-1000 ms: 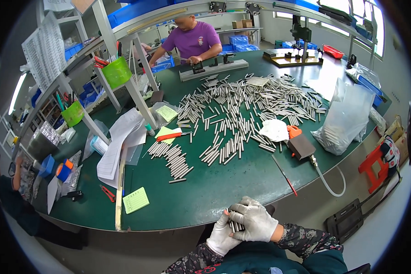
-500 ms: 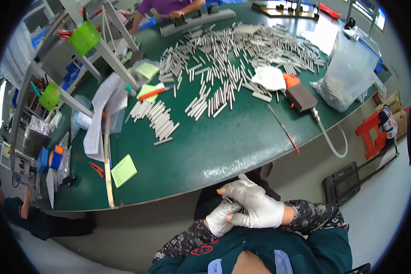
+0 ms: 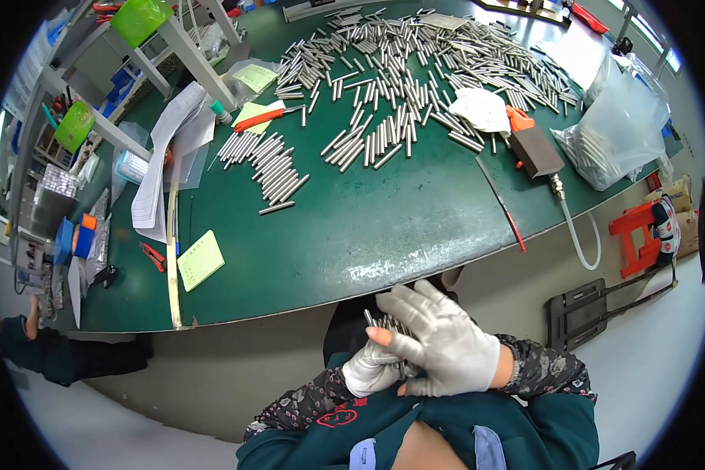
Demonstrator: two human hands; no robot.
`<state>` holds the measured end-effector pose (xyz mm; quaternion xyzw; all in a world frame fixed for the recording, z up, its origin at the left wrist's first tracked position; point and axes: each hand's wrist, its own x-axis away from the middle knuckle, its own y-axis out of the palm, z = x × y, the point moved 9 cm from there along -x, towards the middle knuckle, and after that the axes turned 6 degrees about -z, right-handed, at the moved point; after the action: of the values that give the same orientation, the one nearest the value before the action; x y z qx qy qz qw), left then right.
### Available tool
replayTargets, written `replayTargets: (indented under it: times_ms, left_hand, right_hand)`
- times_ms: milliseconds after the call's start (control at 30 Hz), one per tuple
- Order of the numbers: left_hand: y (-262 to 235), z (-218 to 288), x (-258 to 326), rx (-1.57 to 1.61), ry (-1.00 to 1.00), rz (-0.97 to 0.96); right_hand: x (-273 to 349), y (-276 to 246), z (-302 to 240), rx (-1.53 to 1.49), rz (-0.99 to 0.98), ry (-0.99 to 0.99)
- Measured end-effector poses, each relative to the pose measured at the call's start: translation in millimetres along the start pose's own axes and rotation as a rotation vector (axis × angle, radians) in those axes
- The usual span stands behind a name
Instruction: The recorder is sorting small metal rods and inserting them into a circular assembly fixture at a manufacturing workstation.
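Observation:
Low in front of me, just off the table's near edge, my left hand [image 3: 370, 371] in a white glove is closed around a bundle of shiny metal pins [image 3: 388, 322]. My right hand [image 3: 450, 345], gloved likewise with a bare thumb tip, lies over the bundle with its fingers stretched out. It hides part of the pins and of the left fingers. On the green table [image 3: 321, 251], a large pile of loose metal pins [image 3: 399, 102] spreads across the far side. A neater row of pins [image 3: 278, 168] lies nearer, left of the middle.
An orange-handled knife [image 3: 258, 119] lies beside the row. To the left are a yellow-green notepad [image 3: 201, 261] and papers [image 3: 160, 160]. A red-handled thin tool [image 3: 503, 205], a brown block with a hose [image 3: 536, 151] and a clear bag [image 3: 615, 133] are right. Another person [image 3: 35, 345] is far left.
My right hand has lifted and its fingers have straightened, so the metal pins in my left hand now show. The view has shifted, and the table sits higher in it.

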<state>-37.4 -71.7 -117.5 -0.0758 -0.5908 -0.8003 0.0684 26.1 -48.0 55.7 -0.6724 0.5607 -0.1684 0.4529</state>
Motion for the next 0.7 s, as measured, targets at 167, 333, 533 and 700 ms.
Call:
replayTargets:
  times_ms: [167, 333, 533, 700]
  left_hand:
    - [12.9, 10.5, 4.5, 0.108, 0.054, -0.022]
    - [30.6, 20.2, 2.6, 0.048, 0.068, -0.050]
    - [26.0, 21.7, -1.8, 0.027, 0.048, 0.012]
    - [28.6, 30.1, -4.0, 0.000, 0.092, 0.024]
  right_hand:
    - [-0.3, 25.7, -0.8, -0.055, -0.013, -0.083]
    - [-5.8, 14.5, -4.3, -0.051, -0.006, -0.007]
    - [-9.2, 6.7, 0.5, -0.073, 0.010, -0.025]
    - [-10.7, 2.1, 1.3, -0.067, -0.015, -0.048]
